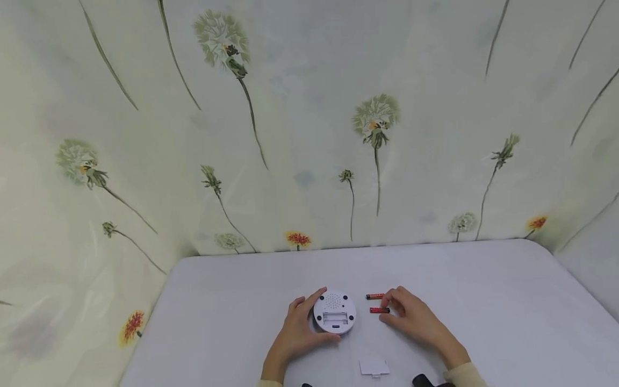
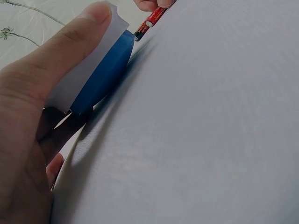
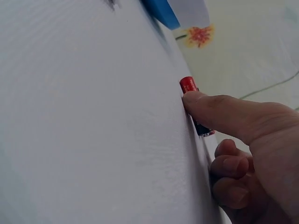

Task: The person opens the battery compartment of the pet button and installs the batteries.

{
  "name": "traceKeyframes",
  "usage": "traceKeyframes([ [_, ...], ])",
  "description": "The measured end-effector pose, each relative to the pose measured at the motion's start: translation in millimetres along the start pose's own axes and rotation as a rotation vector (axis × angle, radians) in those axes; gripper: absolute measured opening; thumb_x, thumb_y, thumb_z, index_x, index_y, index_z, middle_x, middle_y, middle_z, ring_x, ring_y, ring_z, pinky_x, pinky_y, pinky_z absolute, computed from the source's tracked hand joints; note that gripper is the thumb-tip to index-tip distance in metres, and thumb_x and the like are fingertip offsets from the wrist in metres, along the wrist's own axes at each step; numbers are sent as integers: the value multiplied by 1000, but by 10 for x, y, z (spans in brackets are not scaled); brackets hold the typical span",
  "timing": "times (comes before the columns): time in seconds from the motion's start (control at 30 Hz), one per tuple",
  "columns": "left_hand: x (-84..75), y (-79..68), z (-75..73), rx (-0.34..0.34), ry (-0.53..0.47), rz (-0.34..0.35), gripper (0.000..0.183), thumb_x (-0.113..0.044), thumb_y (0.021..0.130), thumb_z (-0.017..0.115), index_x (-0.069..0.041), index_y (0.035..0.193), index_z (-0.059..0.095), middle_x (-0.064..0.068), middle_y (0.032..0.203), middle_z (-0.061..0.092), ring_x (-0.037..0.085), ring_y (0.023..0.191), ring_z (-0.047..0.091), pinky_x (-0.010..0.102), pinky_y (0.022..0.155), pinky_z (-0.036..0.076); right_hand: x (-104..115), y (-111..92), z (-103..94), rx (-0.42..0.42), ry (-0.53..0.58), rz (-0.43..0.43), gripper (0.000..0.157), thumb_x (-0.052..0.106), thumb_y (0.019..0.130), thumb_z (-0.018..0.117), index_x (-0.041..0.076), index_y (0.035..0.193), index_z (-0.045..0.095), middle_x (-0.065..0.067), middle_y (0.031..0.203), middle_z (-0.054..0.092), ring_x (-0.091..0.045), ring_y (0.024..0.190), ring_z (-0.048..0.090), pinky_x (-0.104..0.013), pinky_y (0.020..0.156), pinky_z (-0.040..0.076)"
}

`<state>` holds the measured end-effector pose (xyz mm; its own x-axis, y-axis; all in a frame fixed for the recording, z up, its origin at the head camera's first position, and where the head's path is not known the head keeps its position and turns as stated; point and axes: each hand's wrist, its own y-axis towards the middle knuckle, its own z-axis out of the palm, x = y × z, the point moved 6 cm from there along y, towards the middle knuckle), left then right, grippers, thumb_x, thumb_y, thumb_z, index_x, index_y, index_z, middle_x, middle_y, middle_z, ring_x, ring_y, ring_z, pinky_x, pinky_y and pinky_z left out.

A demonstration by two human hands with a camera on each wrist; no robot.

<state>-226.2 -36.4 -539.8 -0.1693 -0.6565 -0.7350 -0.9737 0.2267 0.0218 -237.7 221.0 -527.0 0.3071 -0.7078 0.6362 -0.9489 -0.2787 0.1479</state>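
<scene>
A round white device (image 1: 333, 298) with a blue side (image 2: 100, 77) has its underside up, showing a hole grille, several dark feet and an uncovered battery compartment (image 1: 335, 319) with no battery in it. My left hand (image 1: 297, 333) grips it around its left edge, thumb at the near rim and fingers at the far side. To the right, my right hand (image 1: 413, 317) pinches a red and black battery (image 1: 378, 310) between thumb and fingers, low at the tabletop. A second such battery (image 1: 373, 296) lies just beyond it, partly behind the fingers.
A small white battery cover (image 1: 374, 367) lies on the white table (image 1: 217, 312) nearer to me. Dark objects (image 1: 423, 380) show at the bottom edge beside the right forearm. Behind the table's far edge hangs a dandelion-patterned curtain (image 1: 300, 134).
</scene>
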Motion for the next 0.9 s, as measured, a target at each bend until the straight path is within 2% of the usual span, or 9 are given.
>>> traceKeyframes([
  [0.27, -24, 41, -38, -11, -6, 10, 94, -68, 46, 71, -54, 128, 26, -17, 131, 42, 26, 125, 27, 54, 91, 37, 69, 45, -104, -19, 12, -35, 16, 26, 75, 70, 27, 86, 57, 10, 75, 50, -2, 62, 43, -16, 55, 37],
  [0.57, 18, 12, -43, 2, -1, 11, 94, -68, 46, 71, -56, 127, 26, -20, 131, 41, 25, 125, 27, 54, 93, 36, 1, -37, 21, -57, 59, -24, 15, 32, 75, 68, 29, 86, 58, 13, 70, 48, -1, 56, 40, -16, 50, 34],
  [0.73, -9, 13, -6, 12, -9, 27, 93, -67, 47, 71, -54, 127, 26, -21, 132, 40, 26, 125, 27, 54, 93, 35, 19, -76, -22, -95, 49, -67, 15, 29, 74, 70, 28, 84, 59, 14, 70, 48, 0, 55, 39, -15, 49, 33],
  [0.9, -10, 13, -20, -14, -7, 58, 94, -67, 46, 71, -52, 129, 28, -19, 132, 41, 27, 124, 29, 53, 94, 34, 28, -69, -25, -102, 69, -105, 13, 30, 75, 69, 27, 84, 60, 13, 71, 48, 1, 57, 39, -15, 49, 34],
])
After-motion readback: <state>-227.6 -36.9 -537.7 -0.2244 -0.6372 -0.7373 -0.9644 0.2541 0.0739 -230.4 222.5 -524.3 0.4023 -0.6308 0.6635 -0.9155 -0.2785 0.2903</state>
